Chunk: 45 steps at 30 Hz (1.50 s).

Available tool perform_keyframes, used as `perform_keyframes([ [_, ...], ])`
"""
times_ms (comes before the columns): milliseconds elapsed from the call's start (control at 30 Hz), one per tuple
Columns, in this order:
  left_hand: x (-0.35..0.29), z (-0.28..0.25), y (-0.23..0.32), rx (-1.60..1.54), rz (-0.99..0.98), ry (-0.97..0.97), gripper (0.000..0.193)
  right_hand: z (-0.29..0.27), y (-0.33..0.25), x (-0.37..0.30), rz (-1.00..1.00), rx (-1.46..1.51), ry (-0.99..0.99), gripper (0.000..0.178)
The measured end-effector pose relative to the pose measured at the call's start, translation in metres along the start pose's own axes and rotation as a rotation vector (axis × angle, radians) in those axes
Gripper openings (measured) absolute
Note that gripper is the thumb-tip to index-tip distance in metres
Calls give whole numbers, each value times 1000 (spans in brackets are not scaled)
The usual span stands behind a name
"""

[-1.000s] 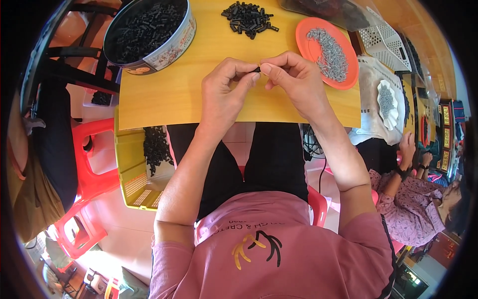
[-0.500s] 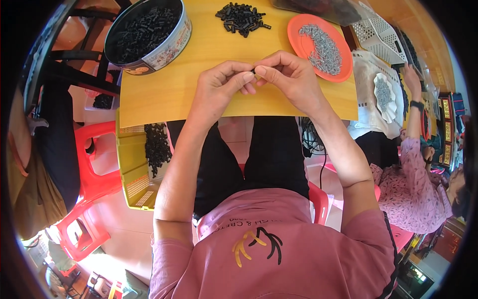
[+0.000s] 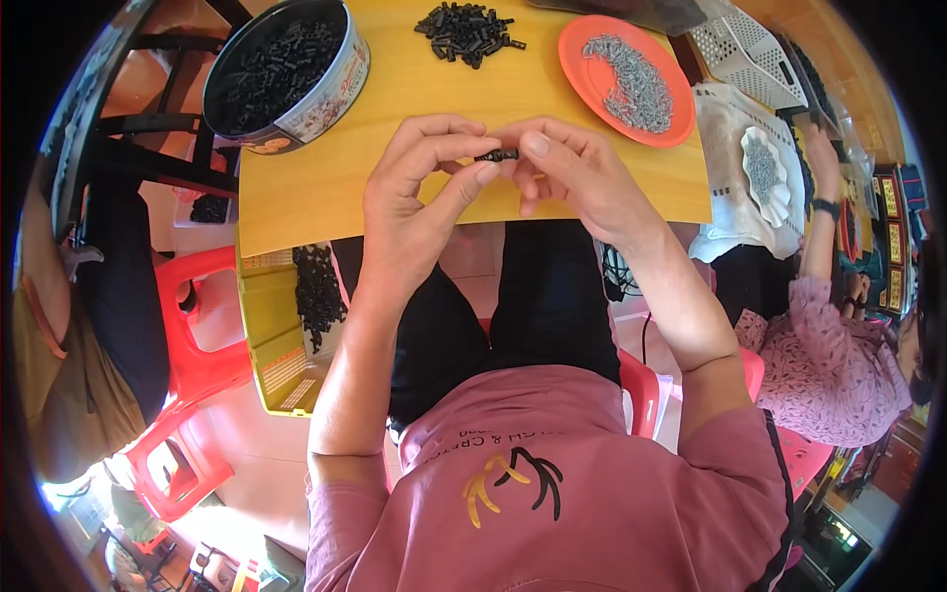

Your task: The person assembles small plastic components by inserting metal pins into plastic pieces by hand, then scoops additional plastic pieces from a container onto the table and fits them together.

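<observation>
A small black cylindrical plastic piece [image 3: 496,155] is held level above the near part of the yellow table [image 3: 296,202]. My left hand [image 3: 422,187] pinches its left end between thumb and fingertips. Closed at the other end is my right hand [image 3: 582,176], thumb and forefinger on the piece's tip. Beyond my hands lies a loose pile of similar black pieces [image 3: 464,35]. To its right, an orange-red plate [image 3: 584,89] bears many small silver metal parts [image 3: 641,89]. A round tin [image 3: 340,99] full of black pieces stands at the far left of the table.
Under the table's left side is a yellow-green crate [image 3: 266,340] with more black pieces. Red plastic stools [image 3: 202,365] stand on the left. At right, a person in a patterned pink top [image 3: 824,375] reaches near a white scalloped dish [image 3: 779,197] and a white perforated basket [image 3: 745,59].
My hands have moved slightly nearer to me and apart, so the black piece between them now shows. The view has shifted a little. The person at right still reaches forward.
</observation>
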State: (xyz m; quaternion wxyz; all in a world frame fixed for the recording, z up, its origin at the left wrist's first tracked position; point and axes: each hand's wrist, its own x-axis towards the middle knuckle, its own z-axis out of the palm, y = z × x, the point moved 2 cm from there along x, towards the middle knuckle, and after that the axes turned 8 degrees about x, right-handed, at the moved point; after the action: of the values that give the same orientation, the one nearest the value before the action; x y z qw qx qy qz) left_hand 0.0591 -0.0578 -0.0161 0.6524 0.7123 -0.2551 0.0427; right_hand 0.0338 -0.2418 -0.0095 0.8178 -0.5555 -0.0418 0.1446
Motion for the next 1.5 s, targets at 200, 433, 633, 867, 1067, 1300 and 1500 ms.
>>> perform_keyframes([
  [200, -4, 3, 16, 30, 104, -17, 17, 10, 8, -6, 85, 327, -129, 35],
  [433, -22, 3, 40, -96, 0, -11, 19, 46, 19, -11, 49, 664, -102, 28],
  [633, -40, -16, 45, -114, -63, 70, 21, 74, 25, -6, 85, 735, -154, 21],
  [867, -92, -96, 14, 114, -123, 306, 21, 62, 14, 34, 120, -210, -109, 27],
  [1067, -173, -176, -27, 536, -451, 503, 20, -17, -2, 83, -468, -1008, 324, 23],
  [1300, -159, -149, -21, 554, -390, 530, 20, -29, 7, 101, -483, -1302, 382, 22],
  [1500, -85, -84, 4, 475, -77, 298, 17, -32, 9, 92, -479, -1302, 387, 20],
])
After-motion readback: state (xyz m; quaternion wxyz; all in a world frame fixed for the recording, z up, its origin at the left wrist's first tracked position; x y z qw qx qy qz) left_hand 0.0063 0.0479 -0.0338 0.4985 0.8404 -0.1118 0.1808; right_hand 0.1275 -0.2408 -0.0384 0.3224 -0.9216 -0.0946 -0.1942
